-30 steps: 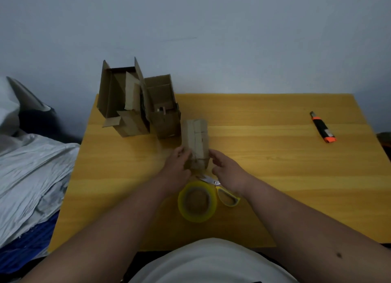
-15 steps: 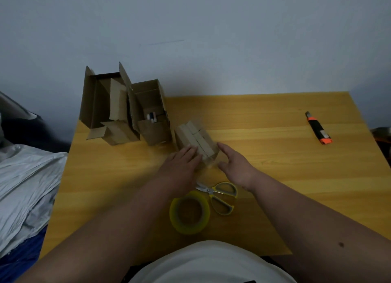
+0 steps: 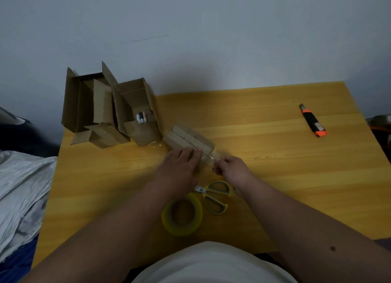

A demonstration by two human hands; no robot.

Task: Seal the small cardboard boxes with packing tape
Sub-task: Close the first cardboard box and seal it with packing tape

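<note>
A left hand [image 3: 182, 166] presses flat on a small cardboard box [image 3: 190, 141] while the right hand [image 3: 231, 168] pinches clear tape, best pulled taut before smoothing.

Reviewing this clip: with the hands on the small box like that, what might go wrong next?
1. The right hand seems to pinch a clear tape end at the small brown cardboard box; it may crease or stick to itself.
2. The left hand only presses flat, so the box may slide on the yellow wooden table.
3. The yellow-handled scissors lie under the right wrist and may get knocked.
</note>
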